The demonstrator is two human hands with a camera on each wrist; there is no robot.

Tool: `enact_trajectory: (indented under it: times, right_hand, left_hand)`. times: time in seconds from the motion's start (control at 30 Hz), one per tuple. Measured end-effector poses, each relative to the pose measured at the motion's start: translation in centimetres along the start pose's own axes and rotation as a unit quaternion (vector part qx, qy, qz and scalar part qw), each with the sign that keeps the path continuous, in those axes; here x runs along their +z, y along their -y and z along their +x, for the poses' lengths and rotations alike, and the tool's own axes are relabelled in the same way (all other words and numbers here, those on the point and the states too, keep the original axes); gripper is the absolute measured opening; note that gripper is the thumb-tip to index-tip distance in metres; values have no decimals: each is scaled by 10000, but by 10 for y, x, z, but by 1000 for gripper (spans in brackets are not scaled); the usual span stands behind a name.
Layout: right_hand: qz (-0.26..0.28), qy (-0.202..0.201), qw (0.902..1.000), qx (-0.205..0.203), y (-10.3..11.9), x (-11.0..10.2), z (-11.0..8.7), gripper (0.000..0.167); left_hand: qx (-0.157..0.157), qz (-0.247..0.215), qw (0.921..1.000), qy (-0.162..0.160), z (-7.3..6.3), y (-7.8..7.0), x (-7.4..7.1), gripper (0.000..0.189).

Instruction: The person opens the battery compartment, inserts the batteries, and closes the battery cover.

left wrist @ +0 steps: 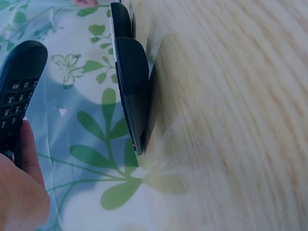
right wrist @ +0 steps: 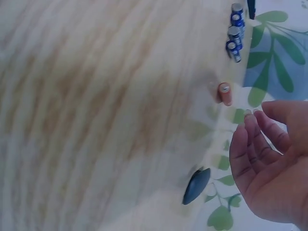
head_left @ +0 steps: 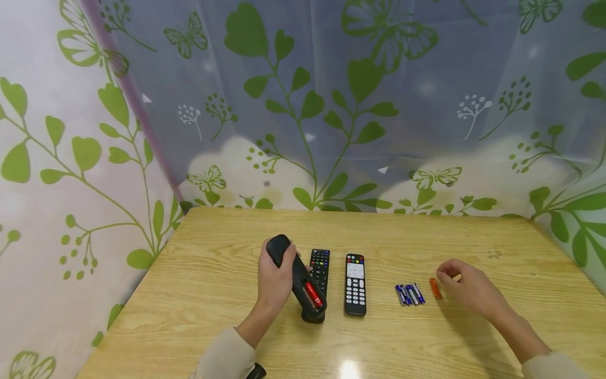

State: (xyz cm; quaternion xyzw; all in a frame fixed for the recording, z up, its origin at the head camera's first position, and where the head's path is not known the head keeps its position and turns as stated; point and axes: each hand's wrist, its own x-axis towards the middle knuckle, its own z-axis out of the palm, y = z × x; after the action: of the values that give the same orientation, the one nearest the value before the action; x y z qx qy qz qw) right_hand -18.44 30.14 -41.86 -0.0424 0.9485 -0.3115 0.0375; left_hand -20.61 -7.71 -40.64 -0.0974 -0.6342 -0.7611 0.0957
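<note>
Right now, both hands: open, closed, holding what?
Left hand: holding a black remote control, red battery showing.
Right hand: open, nothing visibly held, near the orange battery.

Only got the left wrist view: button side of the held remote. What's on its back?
Observer: An open compartment with a red battery in it, on the held remote.
Operator: Right hand got anything?
Observer: Nothing visible in its grasp; the right wrist view shows a gap between its fingertips and an orange battery on the table.
Operator: Any other loose batteries?
Observer: Yes, four blue-and-silver batteries side by side, left of the orange one in the head view.
</note>
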Motion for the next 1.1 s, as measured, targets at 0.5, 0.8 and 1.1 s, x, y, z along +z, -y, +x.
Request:
enact_trajectory:
  times: [0.5, 0.8, 1.1]
  right_hand:
    - [-117, 321, 9986, 400, -4, 10, 1, 28]
    - [-561, 363, 9970, 399, 0, 12, 4, 26]
    - [-1041, 177, 9937, 384, 8, 11, 6, 16]
  left_hand:
    - [-64, 25, 10000, -12, -2, -1, -1, 31]
    - [-42, 115, 9999, -34, -3, 2, -1, 31]
    - [-21, 66, 10000, -19, -4, 3, 0, 28]
